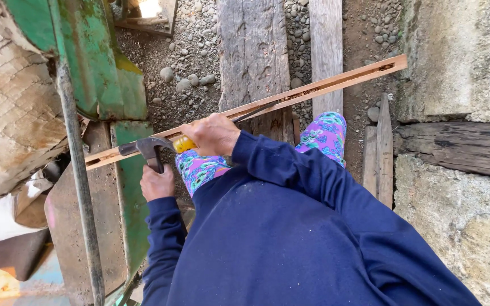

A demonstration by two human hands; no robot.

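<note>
- Head view looks straight down at a person in a dark blue top (290,238) and bright flowery trousers (324,133), standing over gravel ground (188,62).
- A big grey stone block (460,56) sits at the right, with an old dark beam (460,147) under it.
- A worn green metal sheet (100,62) is at the upper left, and a grey pipe (77,170) runs down past it.
- Two old grey planks (253,56) lie on the gravel ahead of the person.
- A long thin wood strip (324,88) runs slanted from the lower left up to the upper right. It has a groove along its top.
- The hammer (148,148) lies across the strip near its left end. Its dark metal head sits just above the left hand, and its yellow handle goes into the right hand.
- The right hand (214,135) is closed tight around the yellow handle, right on top of the strip.
- The left hand (157,182) is just below the strip, curled up under the hammer head. It touches the claw end, but I cannot tell if it grips anything.
</note>
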